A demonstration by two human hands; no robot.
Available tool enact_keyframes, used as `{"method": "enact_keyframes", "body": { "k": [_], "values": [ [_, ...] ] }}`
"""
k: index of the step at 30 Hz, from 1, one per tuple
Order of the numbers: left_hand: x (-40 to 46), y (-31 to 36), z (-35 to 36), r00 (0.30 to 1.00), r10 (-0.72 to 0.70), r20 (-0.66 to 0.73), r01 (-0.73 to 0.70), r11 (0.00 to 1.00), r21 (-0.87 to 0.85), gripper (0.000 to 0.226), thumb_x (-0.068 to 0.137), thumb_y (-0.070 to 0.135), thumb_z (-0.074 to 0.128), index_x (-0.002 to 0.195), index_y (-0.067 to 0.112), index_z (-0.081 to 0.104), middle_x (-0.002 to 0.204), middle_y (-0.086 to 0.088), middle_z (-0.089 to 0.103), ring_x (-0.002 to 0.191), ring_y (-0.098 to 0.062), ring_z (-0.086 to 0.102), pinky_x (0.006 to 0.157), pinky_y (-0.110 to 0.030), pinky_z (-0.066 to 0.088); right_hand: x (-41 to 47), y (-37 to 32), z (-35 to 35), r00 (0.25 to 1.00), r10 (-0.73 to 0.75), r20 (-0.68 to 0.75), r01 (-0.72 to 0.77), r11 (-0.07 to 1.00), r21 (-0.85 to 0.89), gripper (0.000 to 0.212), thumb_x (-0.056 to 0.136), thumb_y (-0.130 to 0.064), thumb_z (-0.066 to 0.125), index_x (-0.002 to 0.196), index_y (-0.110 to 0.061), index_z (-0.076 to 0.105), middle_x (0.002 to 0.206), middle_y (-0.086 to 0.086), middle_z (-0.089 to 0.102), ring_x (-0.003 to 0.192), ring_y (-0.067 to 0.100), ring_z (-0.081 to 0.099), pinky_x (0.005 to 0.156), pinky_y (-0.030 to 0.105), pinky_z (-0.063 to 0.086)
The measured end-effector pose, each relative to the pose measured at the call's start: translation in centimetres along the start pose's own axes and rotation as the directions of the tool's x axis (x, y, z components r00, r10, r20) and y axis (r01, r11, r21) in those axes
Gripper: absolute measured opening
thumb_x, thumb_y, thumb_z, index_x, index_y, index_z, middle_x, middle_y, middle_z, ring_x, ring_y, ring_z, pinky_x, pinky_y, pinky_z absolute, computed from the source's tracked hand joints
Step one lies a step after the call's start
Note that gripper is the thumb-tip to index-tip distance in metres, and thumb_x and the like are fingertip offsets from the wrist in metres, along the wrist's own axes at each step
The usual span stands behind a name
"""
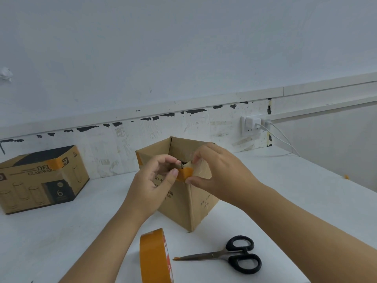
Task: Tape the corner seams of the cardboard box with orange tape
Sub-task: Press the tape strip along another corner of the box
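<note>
An open-topped cardboard box (195,207) stands on the white table, one corner turned toward me. A short orange tape strip (184,174) lies across the top of that near corner. My left hand (155,180) presses the strip's left end with its thumb. My right hand (216,170) pinches the strip's right end and the box rim. Another orange piece (139,159) sits on the box's left corner. The orange tape roll (156,256) stands on edge at the near table edge.
Black-handled scissors (230,255) lie shut to the right of the roll, an orange scrap at their tip. A printed glassware box (40,180) with orange tape on top sits at the far left. A wall socket with chargers (254,124) and cables is behind.
</note>
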State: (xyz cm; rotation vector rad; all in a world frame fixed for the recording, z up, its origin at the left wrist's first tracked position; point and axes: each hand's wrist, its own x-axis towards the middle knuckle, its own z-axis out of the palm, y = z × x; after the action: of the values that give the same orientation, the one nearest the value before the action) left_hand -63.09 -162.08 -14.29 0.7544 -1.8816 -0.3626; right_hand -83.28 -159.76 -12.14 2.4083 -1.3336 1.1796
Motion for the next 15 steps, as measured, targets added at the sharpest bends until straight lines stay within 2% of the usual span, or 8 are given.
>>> {"method": "enact_keyframes", "body": {
  "k": [4, 10, 13, 15],
  "values": [
    [-0.1, 0.1, 0.2, 1.000, -0.006, -0.003, 0.006, 1.000, -0.030, 0.022, 0.086, 0.030, 0.060, 0.107, 0.035, 0.060, 0.102, 0.017, 0.067, 0.102, -0.013, 0.064, 0.086, -0.025, 0.055, 0.3, 0.0, -0.3, 0.999, 0.012, -0.035, -0.009, 0.997, 0.083, 0.033, 0.084, -0.049, 0.062, 0.110, -0.031, 0.058, 0.106, -0.018, 0.059, 0.099, 0.002, 0.054, 0.082, 0.023, 0.047],
    [0.2, 0.2, 0.3, 1.000, -0.004, -0.017, 0.003, 0.998, -0.065, 0.023, 0.079, 0.045, 0.064, 0.102, 0.043, 0.060, 0.100, 0.015, 0.068, 0.096, -0.017, 0.065, 0.081, -0.024, 0.055, 0.7, 0.1, -0.1, 0.999, 0.034, -0.027, -0.032, 0.996, 0.089, 0.024, 0.084, -0.048, 0.064, 0.102, -0.031, 0.067, 0.102, -0.017, 0.062, 0.097, 0.005, 0.055, 0.081, 0.027, 0.048],
    [0.5, 0.2, 0.4, 0.999, -0.011, -0.041, 0.008, 0.996, -0.089, 0.021, 0.077, 0.042, 0.072, 0.096, 0.044, 0.062, 0.098, 0.011, 0.069, 0.092, -0.019, 0.065, 0.079, -0.030, 0.056, 0.8, 0.2, 0.1, 0.997, 0.062, -0.036, -0.057, 0.991, 0.124, 0.021, 0.083, -0.045, 0.067, 0.098, -0.031, 0.068, 0.096, -0.016, 0.060, 0.092, 0.006, 0.054, 0.078, 0.026, 0.046],
    [0.8, 0.1, 0.4, 0.999, -0.024, -0.046, 0.018, 0.991, -0.131, 0.020, 0.076, 0.036, 0.075, 0.092, 0.043, 0.064, 0.097, 0.008, 0.071, 0.091, -0.021, 0.066, 0.081, -0.039, 0.056, 1.1, 0.2, 0.2, 0.996, 0.080, -0.032, -0.073, 0.983, 0.166, 0.020, 0.081, -0.043, 0.070, 0.095, -0.029, 0.070, 0.090, -0.015, 0.058, 0.087, 0.007, 0.053, 0.075, 0.026, 0.046]
  ]
}}
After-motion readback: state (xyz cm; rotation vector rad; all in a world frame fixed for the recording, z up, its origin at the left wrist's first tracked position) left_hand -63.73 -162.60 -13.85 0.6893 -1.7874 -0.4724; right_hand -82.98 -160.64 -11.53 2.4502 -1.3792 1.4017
